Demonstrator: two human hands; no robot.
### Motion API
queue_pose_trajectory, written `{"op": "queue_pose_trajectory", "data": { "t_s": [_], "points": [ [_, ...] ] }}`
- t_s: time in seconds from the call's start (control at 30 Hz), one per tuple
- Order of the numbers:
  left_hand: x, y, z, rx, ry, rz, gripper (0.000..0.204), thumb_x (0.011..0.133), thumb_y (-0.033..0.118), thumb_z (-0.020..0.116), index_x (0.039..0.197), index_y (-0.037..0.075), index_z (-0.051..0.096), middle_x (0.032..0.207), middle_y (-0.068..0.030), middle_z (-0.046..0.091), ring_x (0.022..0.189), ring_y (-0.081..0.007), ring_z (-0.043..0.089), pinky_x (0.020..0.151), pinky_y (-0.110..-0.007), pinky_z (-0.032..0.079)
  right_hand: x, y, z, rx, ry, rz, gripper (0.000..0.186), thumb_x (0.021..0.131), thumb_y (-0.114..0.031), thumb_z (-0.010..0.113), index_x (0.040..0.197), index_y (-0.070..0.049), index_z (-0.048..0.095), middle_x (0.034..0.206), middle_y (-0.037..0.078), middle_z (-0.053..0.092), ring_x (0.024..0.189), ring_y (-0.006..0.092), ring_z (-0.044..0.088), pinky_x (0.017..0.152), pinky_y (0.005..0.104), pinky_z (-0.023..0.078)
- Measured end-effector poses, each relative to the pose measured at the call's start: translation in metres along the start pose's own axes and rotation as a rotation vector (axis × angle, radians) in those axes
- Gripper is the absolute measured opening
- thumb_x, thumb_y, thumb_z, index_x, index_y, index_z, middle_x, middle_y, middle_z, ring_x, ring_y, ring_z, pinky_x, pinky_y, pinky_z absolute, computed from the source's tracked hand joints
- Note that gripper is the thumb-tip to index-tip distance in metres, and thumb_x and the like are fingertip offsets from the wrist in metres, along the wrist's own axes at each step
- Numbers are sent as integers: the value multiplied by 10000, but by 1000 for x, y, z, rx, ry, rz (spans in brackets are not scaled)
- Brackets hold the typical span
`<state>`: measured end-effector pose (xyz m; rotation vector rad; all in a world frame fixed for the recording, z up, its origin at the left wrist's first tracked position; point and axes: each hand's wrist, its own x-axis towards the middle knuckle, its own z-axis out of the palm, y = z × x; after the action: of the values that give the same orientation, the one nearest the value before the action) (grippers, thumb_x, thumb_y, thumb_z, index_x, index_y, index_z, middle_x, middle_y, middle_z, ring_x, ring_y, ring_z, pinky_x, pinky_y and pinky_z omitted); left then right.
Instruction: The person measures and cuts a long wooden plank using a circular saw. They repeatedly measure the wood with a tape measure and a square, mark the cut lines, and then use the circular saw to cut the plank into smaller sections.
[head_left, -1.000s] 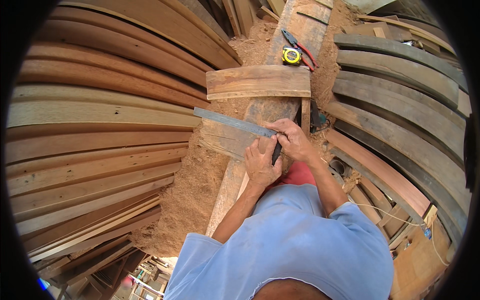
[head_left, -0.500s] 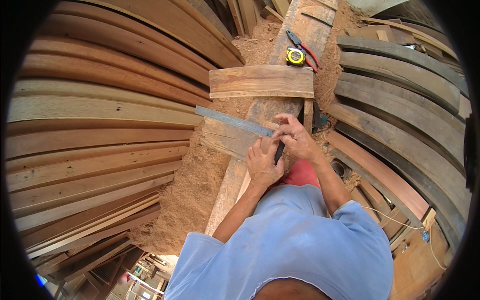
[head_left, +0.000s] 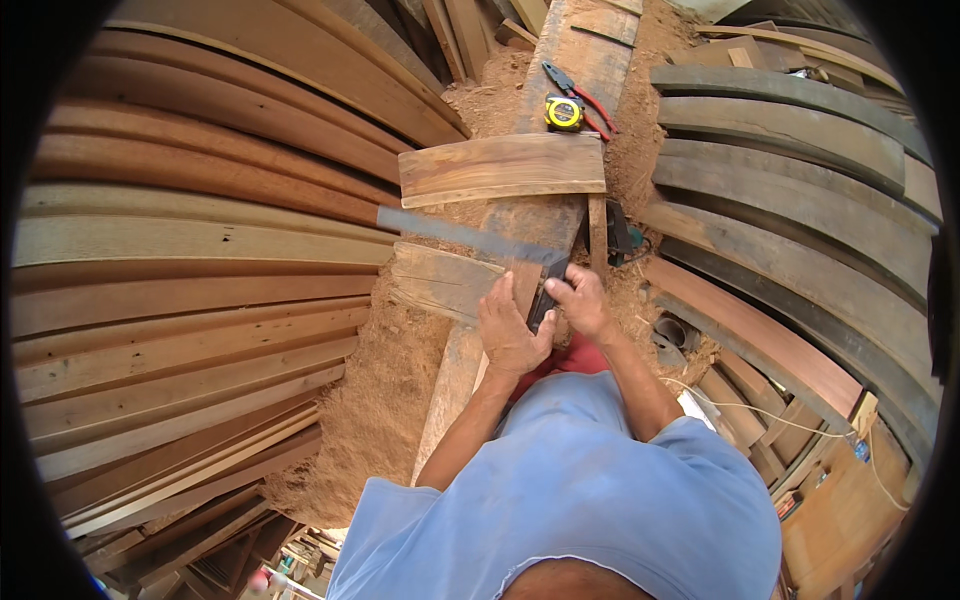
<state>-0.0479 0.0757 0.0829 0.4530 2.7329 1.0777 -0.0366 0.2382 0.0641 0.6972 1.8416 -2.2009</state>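
Note:
A try square [head_left: 549,296] is in front of me, its long grey metal blade reaching out to the left and slightly blurred. My right hand [head_left: 582,305] pinches its black handle near the blade corner. Against the handle lies a small brown piece of wood [head_left: 524,280], which my left hand [head_left: 513,332] grips with fingers raised along its side. The left thumb is close to the handle's lower end. Beneath the blade sits a weathered board [head_left: 447,279], and beyond it a curved-grain wooden block [head_left: 502,169] lies across the plank.
A yellow tape measure [head_left: 564,113] and red-handled pliers [head_left: 584,98] rest on the long plank [head_left: 567,60]. Stacked boards [head_left: 190,263] line the left, and grey boards [head_left: 780,180] the right. Sawdust [head_left: 365,420] covers the ground. A power tool [head_left: 625,238] stands beside the block.
The try square has turned so its handle lies against the brown wood piece. My right hand has moved down onto the handle. The whole view has shifted slightly.

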Motion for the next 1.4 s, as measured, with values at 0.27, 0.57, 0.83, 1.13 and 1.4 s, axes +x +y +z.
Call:
{"op": "queue_pose_trajectory", "data": {
  "t_s": [0.27,0.57,0.83,1.13,1.4],
  "points": [
    [4,-4,11,75,-57,-94,765,928,331,599,1502,-74,295,1435,-330,449,1263,-500,463,1096,-558,365,32,40,-23,-220,-24,51,236,930,-122,648,1079,47,716,917,120,747,861,148,655,814,340,528],
    [7,5,5,114,-79,-105,788,920,373,618,1478,-89,309,1442,-342,446,1269,-519,482,1067,-556,418,34,35,-6,-196,-45,101,244,930,-139,649,1075,46,715,900,122,744,829,139,648,773,359,533],
    [5,-4,8,30,-99,-118,729,980,379,544,1498,-73,302,1470,-325,409,1321,-490,441,1110,-546,368,34,22,-12,-247,-57,68,268,939,-144,634,1129,32,705,934,108,738,851,147,648,778,349,531],
    [45,26,-76,-539,-70,79,633,1021,344,545,1481,-57,376,1498,-237,424,1345,-344,460,1136,-457,363,-18,-103,10,-235,-127,-274,323,901,-141,747,1177,-3,654,973,74,696,852,143,646,780,332,543],
    [14,35,-113,-975,9,-308,386,1041,152,578,1381,-20,521,1365,-104,567,1175,-175,605,959,-298,526,-36,-88,82,-491,-160,-630,524,814,-81,765,1303,-75,577,1101,164,632,968,372,652,850,431,552]
  ]
}}
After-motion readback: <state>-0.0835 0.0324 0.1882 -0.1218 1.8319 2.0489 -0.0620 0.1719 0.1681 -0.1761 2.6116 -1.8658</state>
